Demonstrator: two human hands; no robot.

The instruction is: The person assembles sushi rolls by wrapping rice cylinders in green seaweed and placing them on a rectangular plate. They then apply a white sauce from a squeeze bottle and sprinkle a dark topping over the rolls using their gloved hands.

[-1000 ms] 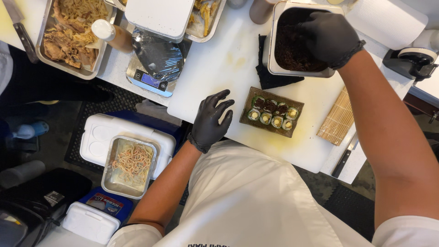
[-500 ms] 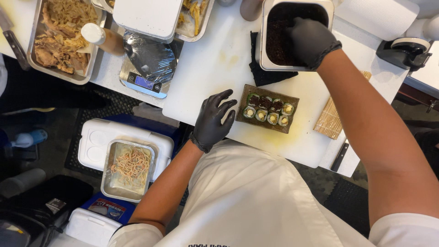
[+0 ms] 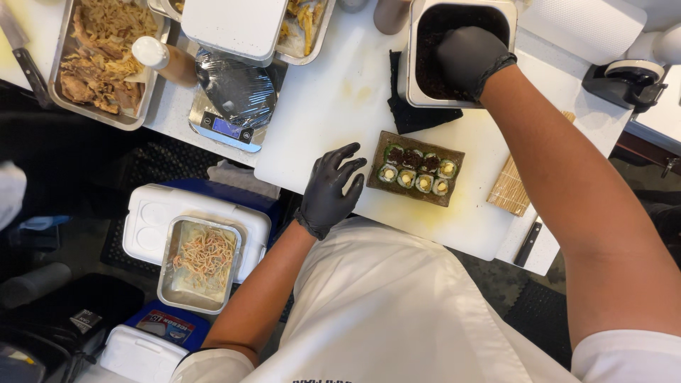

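Left hand: your left hand (image 3: 331, 190), in a black glove, lies flat on the white cutting board (image 3: 333, 99) with the fingers spread; its grip is open and holds nothing.
Right hand: your right hand (image 3: 468, 58), also gloved in black, is down inside the metal tub (image 3: 415, 64) of dark crumbs; you cannot tell from here whether its grip is closed on anything.
Sushi plate: the brown rectangular plate (image 3: 416, 170) sits on the board just to the right of your left fingertips, not touching them. It carries two rows of sushi pieces; the back row is mostly topped with dark crumbs, the front row shows pale centres.
Tub: it stands at the far edge of the board, beyond the plate, partly on a black cloth (image 3: 418, 117).
Around it: a bamboo mat (image 3: 512, 188) lies right of the plate; a kitchen scale (image 3: 230, 99) wrapped in film stands left of the board; a tray of cooked meat (image 3: 99, 57) sits further left on the surface.
Below: a small pan of fried strips (image 3: 202, 262) rests on a white cooler (image 3: 152, 223).
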